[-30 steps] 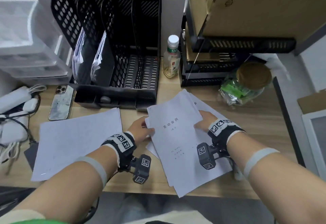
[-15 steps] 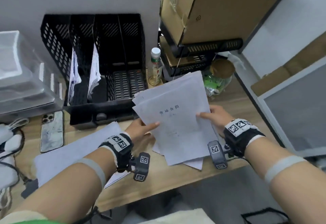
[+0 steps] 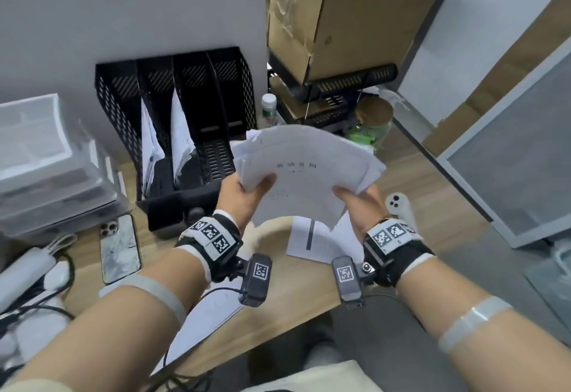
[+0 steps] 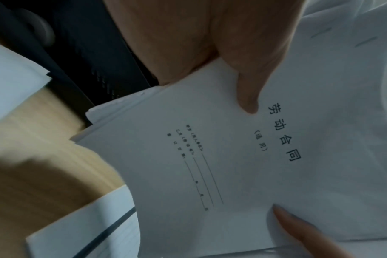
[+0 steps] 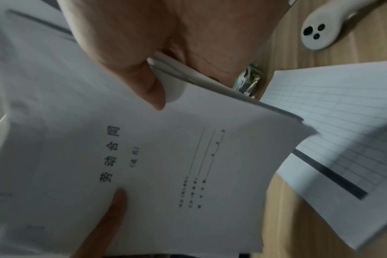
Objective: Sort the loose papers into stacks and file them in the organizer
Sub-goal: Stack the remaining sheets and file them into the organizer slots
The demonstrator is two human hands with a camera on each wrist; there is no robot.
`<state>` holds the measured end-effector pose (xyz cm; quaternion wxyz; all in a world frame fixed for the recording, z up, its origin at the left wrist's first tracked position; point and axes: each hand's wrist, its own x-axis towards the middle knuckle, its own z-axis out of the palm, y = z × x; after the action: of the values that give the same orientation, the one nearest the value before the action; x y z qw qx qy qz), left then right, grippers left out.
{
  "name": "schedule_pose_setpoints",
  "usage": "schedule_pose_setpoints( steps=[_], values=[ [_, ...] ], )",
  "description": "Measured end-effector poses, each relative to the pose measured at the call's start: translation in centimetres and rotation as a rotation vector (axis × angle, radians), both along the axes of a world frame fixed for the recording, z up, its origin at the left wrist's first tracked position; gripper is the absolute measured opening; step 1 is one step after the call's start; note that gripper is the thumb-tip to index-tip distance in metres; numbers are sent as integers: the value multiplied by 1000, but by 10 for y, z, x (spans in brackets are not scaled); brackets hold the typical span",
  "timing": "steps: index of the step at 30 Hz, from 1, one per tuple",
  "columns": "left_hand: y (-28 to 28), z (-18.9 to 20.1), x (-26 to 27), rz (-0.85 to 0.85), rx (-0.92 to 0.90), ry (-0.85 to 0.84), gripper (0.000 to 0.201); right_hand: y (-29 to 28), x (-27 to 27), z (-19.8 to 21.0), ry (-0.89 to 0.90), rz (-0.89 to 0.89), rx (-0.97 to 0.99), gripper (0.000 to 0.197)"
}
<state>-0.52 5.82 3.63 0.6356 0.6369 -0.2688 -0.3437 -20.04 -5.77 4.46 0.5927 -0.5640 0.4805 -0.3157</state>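
Above the desk: we hold a stack of papers (image 3: 304,172) in the air with both hands, in front of the black organizer (image 3: 182,132).
Left hand: our left hand (image 3: 244,198) pinches the stack's left edge, thumb on the top sheet and fingers underneath; the left wrist view shows the thumb lying beside the printed title.
Right hand: our right hand (image 3: 358,203) clamps the stack's right edge the same way, thumb on top, the remaining fingers hidden below the paper.
Stack: the sheets are fanned and uneven at the far edge, and the top sheet carries a printed title with several form lines under it.
Organizer: it stands against the wall with four upright slots; the two on the left hold papers (image 3: 167,144), the two on the right show only their mesh floor.
On the desk: a ruled sheet (image 3: 312,238) with a dark bar lies flat below the stack, and another white sheet (image 3: 213,314) lies under our left forearm near the desk's (image 3: 296,296) front edge.
Nearby: a phone (image 3: 119,248) lies face down left of the organizer, a small bottle (image 3: 268,109) stands to its right, a green-filled jar (image 3: 369,127) sits beyond the stack, and a white controller (image 3: 398,207) lies just right of our right hand.
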Motion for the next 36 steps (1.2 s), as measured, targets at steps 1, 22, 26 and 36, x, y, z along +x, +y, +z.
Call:
schedule_pose_setpoints(
  steps=[1, 22, 26, 36],
  values=[
    [3, -6, 0, -16, 25, 5, 25, 7, 0, -5, -9, -3, 1, 20],
    [-1, -43, 24, -200, 458, -337, 39, -13, 25, 3, 355, 147, -7, 11],
    [4, -15, 31, -164, 320, -223, 34, -27, 47, 28, 239, 60, 123, 9],
    [58, 4, 39, -284, 300, 7, 16, -21, 119, 98, -124, 176, 348, 38]
  ],
)
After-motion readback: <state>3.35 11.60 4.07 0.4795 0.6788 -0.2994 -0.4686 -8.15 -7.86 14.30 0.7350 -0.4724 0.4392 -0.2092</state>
